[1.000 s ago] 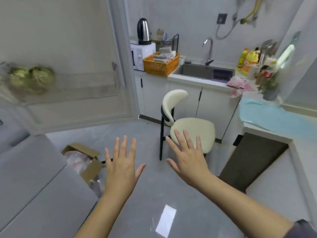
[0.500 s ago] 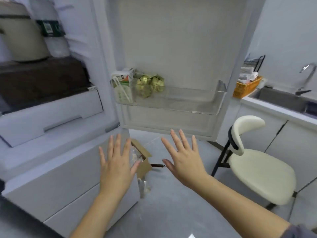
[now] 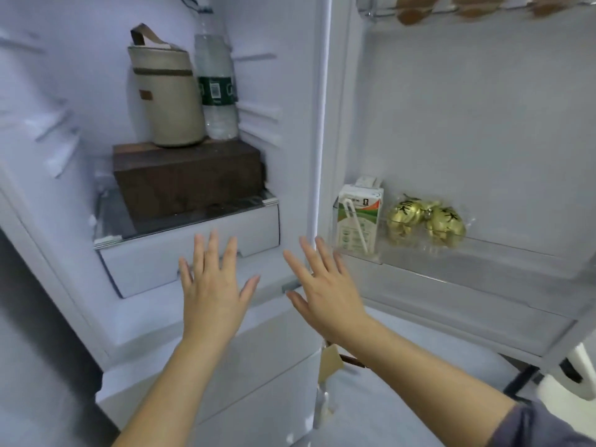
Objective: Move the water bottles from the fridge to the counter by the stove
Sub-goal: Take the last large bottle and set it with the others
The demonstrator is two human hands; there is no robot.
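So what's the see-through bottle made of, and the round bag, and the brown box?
The water bottle looks like clear, glossy plastic: you can see through it, with a green label wrapped round. The round bag seems matte beige cloth, with a brown strap. The brown box shows dark grain, so wood or wood-print card; I cannot tell which.

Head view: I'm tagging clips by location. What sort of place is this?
Probably a home kitchen, right at an open white fridge: a clear plastic water bottle with a green label stands on a dark brown box inside, and a white-and-green drink carton with a straw sits on the clear door shelf.
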